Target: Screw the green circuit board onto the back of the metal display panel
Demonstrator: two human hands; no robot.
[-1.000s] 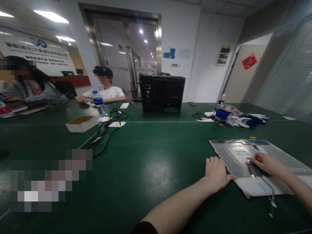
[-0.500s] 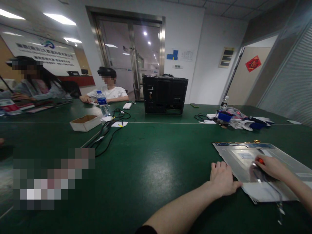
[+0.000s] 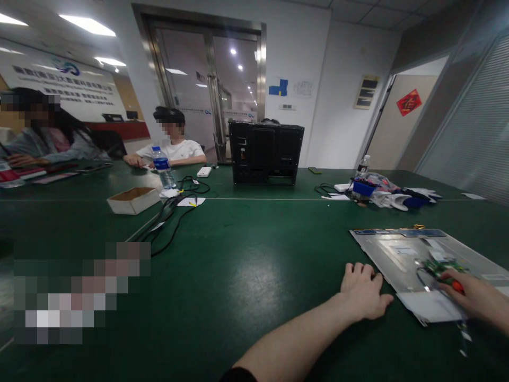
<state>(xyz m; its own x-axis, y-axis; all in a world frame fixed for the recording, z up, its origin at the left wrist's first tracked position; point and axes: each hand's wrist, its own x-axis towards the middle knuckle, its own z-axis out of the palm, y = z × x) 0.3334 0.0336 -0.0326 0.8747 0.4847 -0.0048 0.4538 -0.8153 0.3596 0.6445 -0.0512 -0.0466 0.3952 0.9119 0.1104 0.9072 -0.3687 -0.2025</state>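
Note:
A flat display panel point(image 3: 411, 281) lies on the green table at the right, with its silvery back up. A green circuit board point(image 3: 445, 264) is on it, with a loose cable point(image 3: 422, 280) beside. My right hand point(image 3: 471, 292) is closed around a red-handled screwdriver point(image 3: 458, 286) over the board; its tip is hidden. My left hand point(image 3: 363, 292) rests palm down on the table, fingers spread, at the panel's left edge. Thin leads point(image 3: 464, 337) with pale ends hang past the panel's near edge.
A black monitor housing point(image 3: 265, 154) stands at the back. Left of it are a water bottle point(image 3: 163, 168), an open cardboard box point(image 3: 133, 201) and black cables point(image 3: 169, 212). Gloves and small blue trays point(image 3: 363, 188) lie at the back right. Two people point(image 3: 175, 138) sit across the table.
My right hand has moved right and towards me with the screwdriver, uncovering the green circuit board. My left hand stays on the table. The whole view has shifted slightly.

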